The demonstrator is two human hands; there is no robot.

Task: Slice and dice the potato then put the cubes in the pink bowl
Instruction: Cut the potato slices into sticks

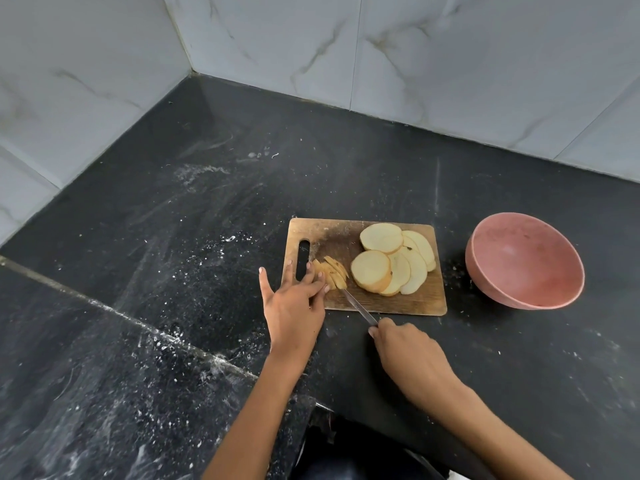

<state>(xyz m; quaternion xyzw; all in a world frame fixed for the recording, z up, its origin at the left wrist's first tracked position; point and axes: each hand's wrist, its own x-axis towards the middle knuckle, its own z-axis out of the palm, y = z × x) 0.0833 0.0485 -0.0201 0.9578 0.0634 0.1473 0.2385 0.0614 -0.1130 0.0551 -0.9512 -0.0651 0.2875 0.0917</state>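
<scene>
We have the potato already sliced: the pale, round, brown-edged potato slices (391,261) lie fanned and overlapping across the right half of the worn rectangular wooden cutting board (408,301). On the board's left half, near its handle slot, sits one slice cut into narrow pale potato strips (331,271), so we judge that the slicing is done and the dicing has only begun. No cubes show anywhere yet.

Our left hand (294,303) lies flat over the left end of the strips, its fingers (317,287) stretched out and pressing them down rather than curled round them; the thumb spreads off the board's left edge. Our right hand (408,355) grips the handle of the thin steel-bladed kitchen knife (356,303), whose blade runs up to the near right end of the strips; the handle itself is hidden in the grip.

The round pink bowl (526,259) stands on the surface just to the right of the board, apart from it, and we see nothing in it. Left to do, as we judge: cross-cut these strips, strip and cube the remaining slices, then move everything into the bowl.

The black speckled stone surface (173,271) carries pale smears and specks, and grey-veined white wall tiles (450,57) back it.
</scene>
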